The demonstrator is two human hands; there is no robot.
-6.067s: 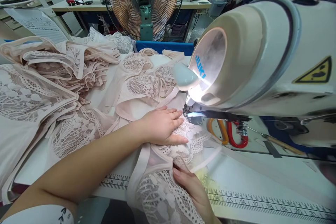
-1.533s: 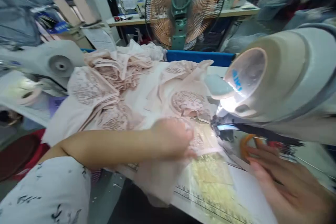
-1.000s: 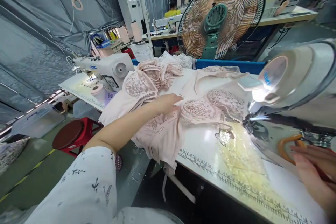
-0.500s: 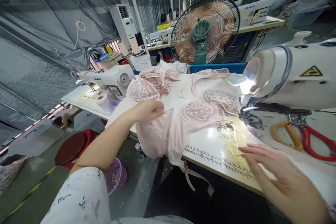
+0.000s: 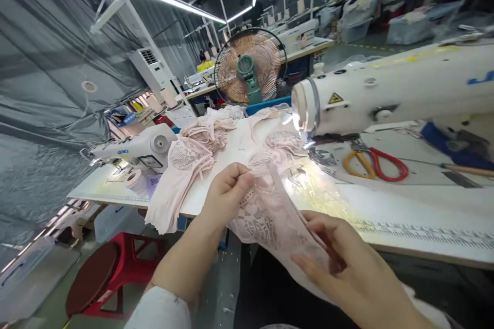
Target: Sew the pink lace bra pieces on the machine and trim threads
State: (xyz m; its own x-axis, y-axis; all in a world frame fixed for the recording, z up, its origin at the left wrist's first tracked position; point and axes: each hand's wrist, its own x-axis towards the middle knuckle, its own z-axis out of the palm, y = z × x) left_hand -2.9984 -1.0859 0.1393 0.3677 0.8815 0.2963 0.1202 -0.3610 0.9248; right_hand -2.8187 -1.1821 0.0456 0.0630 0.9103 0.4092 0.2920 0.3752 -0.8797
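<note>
A pale pink lace garment (image 5: 270, 216) hangs between both my hands, lifted off the front edge of the white sewing table (image 5: 405, 211). My left hand (image 5: 226, 195) pinches its upper edge, fingers closed on the fabric. My right hand (image 5: 339, 262) grips the lower part of the same piece, fingers curled round it. The white sewing machine (image 5: 386, 92) stands just behind, its lamp lighting the table near the needle.
More pink lace pieces (image 5: 193, 151) are heaped on the table's left. Orange and red scissors (image 5: 376, 163) lie under the machine arm. A second sewing machine (image 5: 133, 149) sits at the left, a fan (image 5: 249, 67) behind, a red stool (image 5: 100, 272) on the floor.
My left hand has pulled one lace piece off the pile toward me, and my right hand has come in and taken hold of it. The view has tilted up and back.
</note>
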